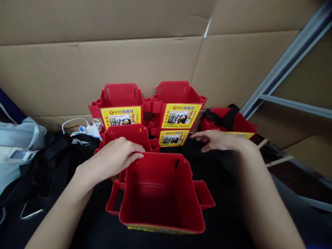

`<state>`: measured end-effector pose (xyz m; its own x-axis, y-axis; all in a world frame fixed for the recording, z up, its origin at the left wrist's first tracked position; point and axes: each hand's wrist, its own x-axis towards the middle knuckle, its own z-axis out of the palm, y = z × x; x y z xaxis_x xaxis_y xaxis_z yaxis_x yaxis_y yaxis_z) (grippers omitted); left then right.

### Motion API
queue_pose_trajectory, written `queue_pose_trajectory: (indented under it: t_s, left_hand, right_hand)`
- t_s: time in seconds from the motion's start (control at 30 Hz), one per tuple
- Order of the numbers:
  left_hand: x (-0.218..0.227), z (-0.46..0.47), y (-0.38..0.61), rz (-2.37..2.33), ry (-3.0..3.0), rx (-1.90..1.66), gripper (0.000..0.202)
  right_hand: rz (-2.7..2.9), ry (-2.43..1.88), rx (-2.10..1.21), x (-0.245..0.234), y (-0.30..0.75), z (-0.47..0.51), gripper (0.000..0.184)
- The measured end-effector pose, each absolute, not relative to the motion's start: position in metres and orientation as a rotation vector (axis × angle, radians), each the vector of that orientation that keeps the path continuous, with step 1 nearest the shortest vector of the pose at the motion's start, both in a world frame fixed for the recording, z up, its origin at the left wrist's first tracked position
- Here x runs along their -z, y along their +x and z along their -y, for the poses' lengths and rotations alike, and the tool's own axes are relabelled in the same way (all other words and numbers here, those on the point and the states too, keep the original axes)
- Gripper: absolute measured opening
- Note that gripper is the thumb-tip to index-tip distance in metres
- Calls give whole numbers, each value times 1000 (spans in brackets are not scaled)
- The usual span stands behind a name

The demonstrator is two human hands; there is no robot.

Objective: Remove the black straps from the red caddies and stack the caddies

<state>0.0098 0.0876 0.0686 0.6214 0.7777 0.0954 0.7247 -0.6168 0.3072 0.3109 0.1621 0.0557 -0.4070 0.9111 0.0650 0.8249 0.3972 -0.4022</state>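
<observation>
A red plastic tool box (162, 193) with side pockets stands in front of me, its hollow inside facing up. The fingers of my left hand (116, 155) are closed on its back rim, near the left corner. Further right, my right hand (216, 140) hangs over dark black material (207, 159), thumb and fingers apart. Nothing shows between those fingers. Just behind the front box is another red box (124, 135), partly covered by my left hand and wrist.
More red boxes with yellow labels (121, 95) (180, 116) stand against the cardboard wall (140, 65). A red box with a black strap (230, 119) lies at right, beside a metal frame (280, 69). Black straps (52, 166), a plastic bag (20, 138) and a power strip (90, 129) are left.
</observation>
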Motion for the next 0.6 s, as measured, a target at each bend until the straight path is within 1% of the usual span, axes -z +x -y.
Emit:
queue_pose_trajectory:
  t_s: [0.03, 0.07, 0.1, 0.13, 0.17, 0.2, 0.23, 0.27, 0.3, 0.33, 0.4, 0.43, 0.5, 0.57, 0.6]
  left_hand:
    - [-69, -88, 10, -1230, 2612, -319, 27]
    - [-68, -88, 10, -1231, 2614, -311, 27]
    - [-68, -88, 10, -1233, 2613, -304, 27]
    - [-68, -88, 9, -1236, 2612, -302, 26]
    - [-68, -88, 9, -1240, 2611, -304, 26]
    - [-68, -89, 9, -1245, 2609, -304, 25]
    - [-67, -89, 9, -1252, 2610, -304, 25]
    - [-67, -90, 9, -1260, 2614, -298, 25]
    - [-67, -90, 9, -1273, 2622, -288, 25]
    - [-67, -90, 9, -1288, 2635, -279, 25]
    - [-66, -83, 8, -1345, 2693, -305, 26]
    - [-65, -76, 7, -1389, 2740, -356, 28]
    - [-58, -57, 5, -1443, 2850, -481, 41]
    - [-42, -34, 4, -1363, 2959, -535, 56]
    - [-31, -23, 6, -1268, 2997, -522, 56]
  right_hand:
    - [2494, -1381, -563, -57, 305, -159, 50]
    - [2627, -1210, -706, -58, 298, -156, 53]
    - [2756, -1031, -865, -58, 291, -156, 50]
    - [2854, -889, -1006, -58, 286, -158, 44]
    - [2905, -853, -1091, -56, 285, -161, 36]
    - [2904, -973, -1084, -55, 289, -167, 30]
    - [2849, -1191, -988, -53, 298, -172, 27]
    - [2716, -1472, -813, -50, 311, -178, 29]
    - [2543, -1760, -569, -46, 327, -181, 29]
    - [2458, -1871, -425, -40, 343, -182, 29]
    - [2421, -1903, -294, -20, 370, -175, 34]
    - [2470, -1872, -188, -5, 379, -167, 41]
    - [2409, -1955, 64, 28, 387, -149, 54]
    - [2338, -2022, 201, 61, 388, -132, 53]
    - [2302, -2047, 247, 75, 387, -125, 49]
